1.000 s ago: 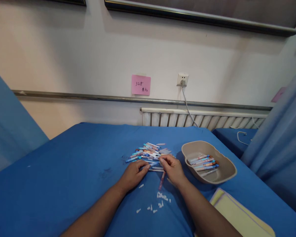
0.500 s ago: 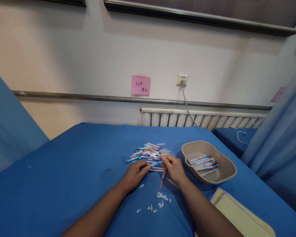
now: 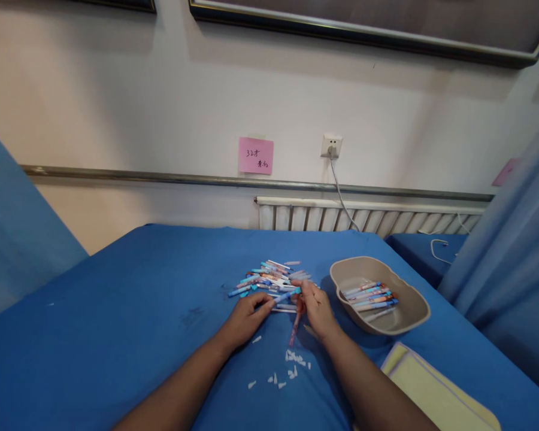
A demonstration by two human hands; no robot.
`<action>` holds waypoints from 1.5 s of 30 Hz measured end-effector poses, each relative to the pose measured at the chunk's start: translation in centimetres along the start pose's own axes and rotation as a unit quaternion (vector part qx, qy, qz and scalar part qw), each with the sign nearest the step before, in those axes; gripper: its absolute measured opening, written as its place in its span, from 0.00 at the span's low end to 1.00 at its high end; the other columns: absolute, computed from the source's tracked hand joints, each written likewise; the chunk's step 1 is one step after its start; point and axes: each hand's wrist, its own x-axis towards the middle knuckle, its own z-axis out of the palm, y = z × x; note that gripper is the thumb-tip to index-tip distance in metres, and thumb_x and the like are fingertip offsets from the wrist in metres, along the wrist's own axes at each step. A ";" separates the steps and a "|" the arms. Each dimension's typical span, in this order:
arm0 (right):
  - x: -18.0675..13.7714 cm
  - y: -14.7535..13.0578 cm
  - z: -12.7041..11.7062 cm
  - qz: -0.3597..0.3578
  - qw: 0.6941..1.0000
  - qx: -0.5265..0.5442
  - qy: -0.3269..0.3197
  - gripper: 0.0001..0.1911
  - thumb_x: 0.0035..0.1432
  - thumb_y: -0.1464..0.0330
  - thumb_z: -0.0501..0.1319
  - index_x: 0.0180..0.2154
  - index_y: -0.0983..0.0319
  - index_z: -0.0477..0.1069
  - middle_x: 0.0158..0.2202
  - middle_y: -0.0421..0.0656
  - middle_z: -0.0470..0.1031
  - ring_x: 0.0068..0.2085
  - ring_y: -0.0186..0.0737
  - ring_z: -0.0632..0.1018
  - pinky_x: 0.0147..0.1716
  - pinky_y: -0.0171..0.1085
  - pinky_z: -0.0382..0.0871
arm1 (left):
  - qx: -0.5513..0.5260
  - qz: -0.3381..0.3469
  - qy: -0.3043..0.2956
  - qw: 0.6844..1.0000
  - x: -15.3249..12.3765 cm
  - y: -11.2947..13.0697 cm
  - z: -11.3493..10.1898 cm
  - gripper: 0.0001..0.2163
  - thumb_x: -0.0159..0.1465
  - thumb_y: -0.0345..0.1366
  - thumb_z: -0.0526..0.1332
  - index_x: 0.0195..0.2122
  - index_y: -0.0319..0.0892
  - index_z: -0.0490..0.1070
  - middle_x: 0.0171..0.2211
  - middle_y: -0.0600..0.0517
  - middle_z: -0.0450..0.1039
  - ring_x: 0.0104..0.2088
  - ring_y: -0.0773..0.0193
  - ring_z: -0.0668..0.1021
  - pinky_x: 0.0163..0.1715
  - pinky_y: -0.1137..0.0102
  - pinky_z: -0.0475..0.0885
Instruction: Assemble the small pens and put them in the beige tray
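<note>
A blue pen (image 3: 285, 296) with a lighter blue end slants between my two hands. My left hand (image 3: 247, 312) is closed on its lower left end, thumb and fingers pinched together. At the upper right end, my right hand (image 3: 318, 308) has its fingers curled round the tip; what exactly they grip there is partly hidden. Beneath my right hand lies a pink pen (image 3: 295, 330). Just beyond both hands spreads a heap of coloured pens (image 3: 269, 276). Nearer me, several small white cone-shaped pieces (image 3: 293, 357) are scattered on the blue cloth (image 3: 161, 335).
To the right stands a beige basin (image 3: 348, 272) with several pens (image 3: 372, 297) in it. A folded yellow cloth (image 3: 435, 389) lies by my right forearm. Behind the bed are a radiator (image 3: 309, 215), a metal rail (image 3: 184, 178) and a plugged-in cable (image 3: 339, 188).
The blue pen's right end has risen slightly, and more of its light blue end shows. My right fingers have shifted a little to the right. My left hand has stayed nearly still.
</note>
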 end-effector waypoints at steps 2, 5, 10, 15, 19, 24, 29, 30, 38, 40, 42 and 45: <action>0.0 0.1 0.1 0.000 1.000 0.017 0.005 0.25 0.57 0.50 0.51 0.43 0.61 0.72 0.21 0.38 0.68 0.21 0.35 0.68 0.20 0.33 0.61 | -0.013 -0.012 0.009 1.000 0.1 0.0 -0.1 0.14 0.63 0.43 0.51 0.27 0.40 0.67 0.25 0.56 0.65 0.28 0.66 0.68 0.30 0.74 0.63; 0.2 0.3 0.3 -0.004 0.999 0.049 -0.005 0.20 0.54 0.55 0.57 0.43 0.60 0.71 0.23 0.37 0.68 0.21 0.33 0.66 0.20 0.32 0.60 | -0.029 -0.020 0.008 0.999 0.1 0.0 -0.2 0.14 0.62 0.43 0.51 0.26 0.40 0.66 0.23 0.57 0.62 0.26 0.67 0.65 0.28 0.74 0.61; 0.4 0.5 0.6 -0.001 0.997 0.080 -0.004 0.15 0.52 0.57 0.60 0.37 0.61 0.71 0.21 0.35 0.65 0.20 0.31 0.64 0.20 0.31 0.58 | -0.036 -0.016 -0.029 0.999 0.0 0.1 -0.3 0.14 0.63 0.44 0.51 0.26 0.40 0.65 0.23 0.57 0.62 0.25 0.68 0.65 0.27 0.75 0.60; 0.3 0.2 0.7 0.012 0.997 0.081 0.014 0.15 0.50 0.55 0.62 0.30 0.61 0.69 0.18 0.34 0.63 0.18 0.31 0.64 0.19 0.32 0.58 | -0.045 -0.019 -0.044 0.998 -0.1 0.0 -0.1 0.14 0.63 0.45 0.51 0.27 0.41 0.65 0.22 0.57 0.64 0.25 0.68 0.67 0.27 0.74 0.61; 0.3 -0.3 0.6 0.007 0.996 0.086 0.018 0.16 0.50 0.55 0.62 0.28 0.61 0.67 0.17 0.33 0.62 0.18 0.30 0.63 0.19 0.31 0.58 | -0.089 -0.039 -0.050 0.994 0.0 0.0 0.1 0.15 0.62 0.48 0.52 0.27 0.41 0.65 0.23 0.57 0.65 0.24 0.68 0.68 0.27 0.74 0.63; 0.4 -0.6 0.5 0.008 0.996 0.084 0.016 0.18 0.49 0.52 0.61 0.27 0.61 0.66 0.16 0.33 0.62 0.18 0.30 0.63 0.19 0.31 0.58 | -0.141 -0.072 -0.061 0.985 0.0 0.2 0.3 0.17 0.60 0.51 0.54 0.26 0.41 0.65 0.22 0.57 0.65 0.21 0.70 0.67 0.24 0.75 0.63; 0.2 -0.6 0.5 0.011 0.996 0.088 0.005 0.18 0.51 0.52 0.60 0.27 0.61 0.66 0.17 0.34 0.63 0.18 0.31 0.63 0.19 0.31 0.57 | -0.175 -0.089 -0.074 0.978 0.0 0.4 0.4 0.19 0.58 0.53 0.55 0.27 0.40 0.65 0.22 0.57 0.66 0.20 0.71 0.66 0.22 0.76 0.62; 0.2 -0.5 0.5 0.013 0.996 0.090 0.002 0.19 0.52 0.51 0.59 0.29 0.61 0.67 0.18 0.35 0.64 0.19 0.31 0.64 0.19 0.31 0.58 | -0.179 -0.091 -0.075 0.977 0.0 0.4 0.4 0.19 0.58 0.53 0.55 0.27 0.40 0.65 0.22 0.57 0.66 0.20 0.72 0.65 0.21 0.76 0.61; 0.2 0.0 0.5 0.013 0.996 0.086 0.014 0.20 0.54 0.51 0.56 0.33 0.61 0.70 0.22 0.37 0.67 0.19 0.31 0.65 0.19 0.31 0.59 | -0.182 -0.095 -0.075 0.976 -0.1 -0.1 0.5 0.20 0.59 0.54 0.54 0.28 0.40 0.65 0.21 0.57 0.65 0.19 0.72 0.65 0.20 0.77 0.60; 0.3 0.1 0.5 0.016 0.997 0.079 0.021 0.20 0.53 0.51 0.57 0.29 0.61 0.69 0.21 0.36 0.67 0.19 0.31 0.64 0.19 0.31 0.59 | -0.189 -0.103 -0.078 0.973 0.0 -0.1 0.6 0.20 0.57 0.55 0.55 0.29 0.40 0.65 0.22 0.57 0.66 0.19 0.72 0.65 0.20 0.77 0.61; 0.3 0.1 0.5 0.016 0.997 0.075 0.022 0.19 0.53 0.51 0.57 0.27 0.61 0.67 0.19 0.36 0.66 0.19 0.31 0.64 0.19 0.31 0.59 | -0.202 -0.109 -0.079 0.970 0.0 -0.1 0.6 0.20 0.56 0.55 0.56 0.31 0.40 0.66 0.23 0.57 0.67 0.19 0.72 0.66 0.20 0.76 0.61; 0.3 0.0 0.5 0.010 0.997 0.076 0.020 0.19 0.54 0.51 0.56 0.27 0.61 0.67 0.19 0.35 0.64 0.19 0.31 0.64 0.20 0.31 0.59 | -0.217 -0.113 -0.080 0.966 -0.1 -0.1 0.6 0.21 0.55 0.55 0.58 0.33 0.40 0.66 0.24 0.57 0.67 0.20 0.72 0.66 0.20 0.76 0.61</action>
